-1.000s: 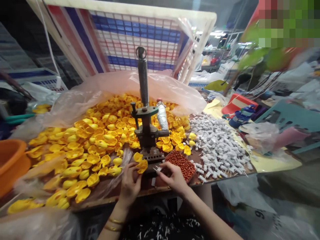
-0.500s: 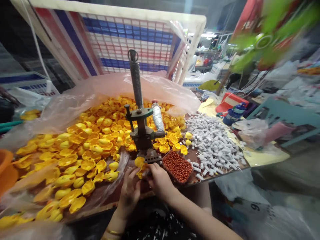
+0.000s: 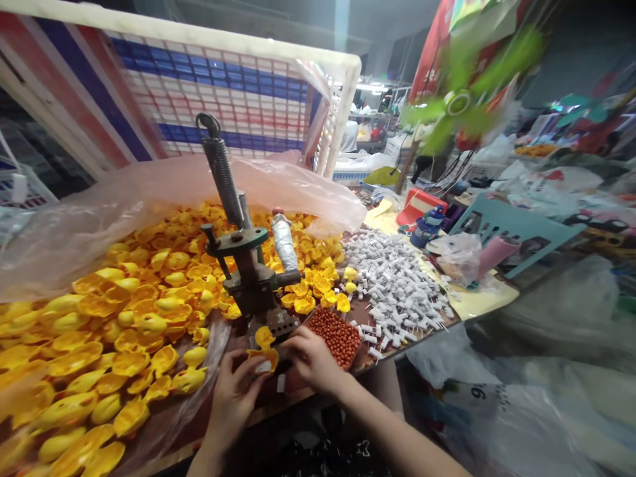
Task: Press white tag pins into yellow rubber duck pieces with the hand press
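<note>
My left hand (image 3: 237, 383) is closed on a yellow plastic duck shell (image 3: 264, 339), thumb and fingers at its lower edge. A small pale piece (image 3: 263, 366) shows inside the shell. Just right of it, my right hand (image 3: 311, 358) has its fingers bent and drawn together; whatever they hold is hidden. Both hands are in front of the base of a hand press (image 3: 251, 278) with a spring and a wrapped lever (image 3: 284, 244). A small grey block (image 3: 281, 383) lies on the brown table (image 3: 293, 395) below the shell.
Yellow duck shells (image 3: 149, 324) are heaped left of and behind the press on plastic sheeting (image 3: 163, 179). To the right are a tray of red-brown beads (image 3: 335, 336) and a pile of grey blocks with pins (image 3: 397, 278). A green fan (image 3: 457, 103) spins at upper right.
The view has swung right, so everything sits further left. My left hand has turned the duck shell so that its hollow side with the pale piece shows. The right fingers have drawn away from the shell.
</note>
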Motion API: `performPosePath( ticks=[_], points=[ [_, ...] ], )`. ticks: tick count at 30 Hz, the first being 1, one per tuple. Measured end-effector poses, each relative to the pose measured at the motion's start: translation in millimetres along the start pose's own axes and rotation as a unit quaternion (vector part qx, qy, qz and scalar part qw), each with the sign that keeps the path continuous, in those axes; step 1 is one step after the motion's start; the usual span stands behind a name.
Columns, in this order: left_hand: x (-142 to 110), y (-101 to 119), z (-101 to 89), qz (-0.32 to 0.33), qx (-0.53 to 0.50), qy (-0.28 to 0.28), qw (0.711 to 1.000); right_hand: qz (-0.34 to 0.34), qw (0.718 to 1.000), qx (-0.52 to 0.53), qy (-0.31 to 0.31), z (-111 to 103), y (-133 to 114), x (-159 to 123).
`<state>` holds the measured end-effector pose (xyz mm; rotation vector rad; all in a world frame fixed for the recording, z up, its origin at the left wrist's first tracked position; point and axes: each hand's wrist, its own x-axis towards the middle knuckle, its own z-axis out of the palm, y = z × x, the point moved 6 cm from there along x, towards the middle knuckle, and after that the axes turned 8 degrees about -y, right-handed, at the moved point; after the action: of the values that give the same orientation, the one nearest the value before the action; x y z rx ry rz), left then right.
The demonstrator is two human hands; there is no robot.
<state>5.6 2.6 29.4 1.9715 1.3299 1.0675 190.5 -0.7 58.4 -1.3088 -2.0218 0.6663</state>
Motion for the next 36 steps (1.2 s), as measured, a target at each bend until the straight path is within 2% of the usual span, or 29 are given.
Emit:
performPosePath(
  ticks=[2, 4, 7, 9, 11, 13, 15, 16, 18, 22, 25, 28, 32, 34, 36],
  points=[
    [-2.2, -8.7, -10.7, -0.051, -0.049, 0.051, 0.996, 0.097, 0.984, -0.149, -0.017, -15.6, 25.3, -0.1],
    [-5.9, -17.7, -18.7, -0.106, -0.114, 0.101, 0.983, 0.170, 0.955, -0.241, -0.040, -26.3, 49.9, -1.3],
    [-10.5, -27.1, -20.7, -0.188, -0.174, 0.118, 0.959, 0.186, 0.950, -0.243, -0.058, -30.6, 70.0, -1.6],
    [-12.9, -30.5, -17.2, -0.245, -0.217, 0.105, 0.939, 0.187, 0.953, -0.232, -0.056, -32.8, 73.9, -1.1],
    [-15.0, -30.6, -12.1, -0.291, -0.291, 0.105, 0.905, 0.187, 0.956, -0.222, -0.045, -35.2, 70.5, 0.4],
    [-15.5, -26.3, -6.2, -0.317, -0.378, 0.124, 0.861, 0.166, 0.976, -0.140, -0.024, -33.1, 58.7, 3.3],
    [-13.2, -17.7, 1.2, -0.321, -0.448, 0.130, 0.824, 0.123, 0.992, 0.024, -0.006, -22.7, 40.2, 6.9],
    [-11.3, -12.7, 5.1, -0.319, -0.472, 0.124, 0.812, 0.100, 0.988, 0.116, -0.001, -14.8, 30.0, 8.7],
    [-8.2, -3.4, 12.0, -0.313, -0.504, 0.104, 0.798, 0.070, 0.963, 0.261, 0.001, 3.5, 11.6, 11.6],
    [-8.5, 5.9, 18.1, -0.318, -0.530, 0.081, 0.782, 0.077, 0.895, 0.440, 0.006, 31.3, -3.5, 15.4],
    [-9.5, 7.8, 17.0, -0.316, -0.541, 0.082, 0.775, 0.094, 0.851, 0.517, -0.005, 40.0, -3.2, 16.9],
    [-8.8, 8.7, 15.6, -0.310, -0.551, 0.081, 0.771, 0.107, 0.830, 0.547, -0.012, 43.0, -1.7, 16.4],
    [-10.6, 7.7, 16.7, -0.317, -0.560, 0.066, 0.763, 0.121, 0.842, 0.526, 0.002, 45.2, 1.7, 13.7],
    [-12.9, 5.3, 17.6, -0.314, -0.559, 0.056, 0.765, 0.111, 0.873, 0.474, 0.016, 43.4, 4.3, 13.7],
    [-14.8, -0.7, 18.1, -0.311, -0.541, 0.050, 0.780, 0.084, 0.924, 0.372, 0.038, 38.2, 6.6, 16.5]
  ],
)
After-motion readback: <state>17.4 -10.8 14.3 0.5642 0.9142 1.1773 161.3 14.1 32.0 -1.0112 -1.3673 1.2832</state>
